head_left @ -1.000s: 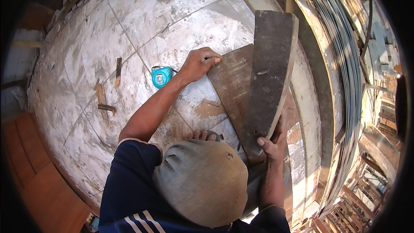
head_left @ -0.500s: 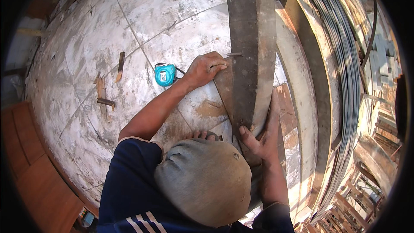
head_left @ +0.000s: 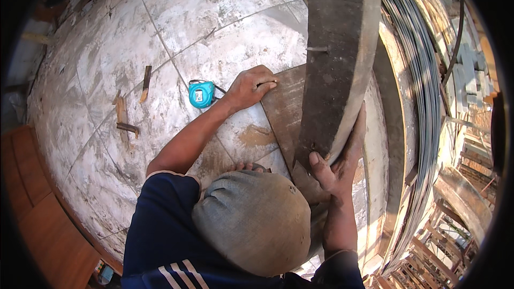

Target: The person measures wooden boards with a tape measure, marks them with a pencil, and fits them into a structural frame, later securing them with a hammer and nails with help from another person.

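From afar I see the left hand (head_left: 251, 86), fingertips pinched together, at the brown board's (head_left: 284, 99) corner, the right hand (head_left: 340, 176) clamped on the dark plank (head_left: 336, 91).

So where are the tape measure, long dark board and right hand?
Tape measure (head_left: 201, 94): head view, front of its case.
Long dark board (head_left: 333, 77): head view, its broad face.
Right hand (head_left: 337, 175): head view, near the thumb's base.
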A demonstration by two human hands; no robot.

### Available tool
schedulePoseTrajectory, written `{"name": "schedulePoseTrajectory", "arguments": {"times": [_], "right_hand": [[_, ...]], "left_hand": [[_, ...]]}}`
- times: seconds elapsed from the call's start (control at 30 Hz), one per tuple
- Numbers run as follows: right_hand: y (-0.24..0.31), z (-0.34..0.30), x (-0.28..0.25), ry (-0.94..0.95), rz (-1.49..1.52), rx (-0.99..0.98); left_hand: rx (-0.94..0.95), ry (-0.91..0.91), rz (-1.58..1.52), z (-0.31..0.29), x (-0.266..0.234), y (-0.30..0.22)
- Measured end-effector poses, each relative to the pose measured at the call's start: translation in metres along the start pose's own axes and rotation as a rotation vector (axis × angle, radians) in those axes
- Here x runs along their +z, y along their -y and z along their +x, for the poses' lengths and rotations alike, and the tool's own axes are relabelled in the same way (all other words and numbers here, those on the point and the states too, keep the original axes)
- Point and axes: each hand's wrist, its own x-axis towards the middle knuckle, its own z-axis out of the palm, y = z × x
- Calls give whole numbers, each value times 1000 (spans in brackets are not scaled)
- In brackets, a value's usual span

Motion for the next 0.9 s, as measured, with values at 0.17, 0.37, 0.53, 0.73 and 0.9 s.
{"name": "schedulePoseTrajectory", "arguments": {"times": [0.17,0.37,0.53,0.73,0.9], "right_hand": [[-5,-10,6,-62,-37,-123],[-54,-20,28,150,-128,126],[-21,-15,20,56,-38,114],[-4,-23,23,-260,117,-137],[-38,-21,24,195,-120,307]], "left_hand": [[-67,-498,176,-18,4,1],[-698,-133,68,-19,12,-5],[-882,-143,-540,-37,11,6],[-919,-153,-660,-36,7,16],[-918,-118,-642,-32,8,16]]}}
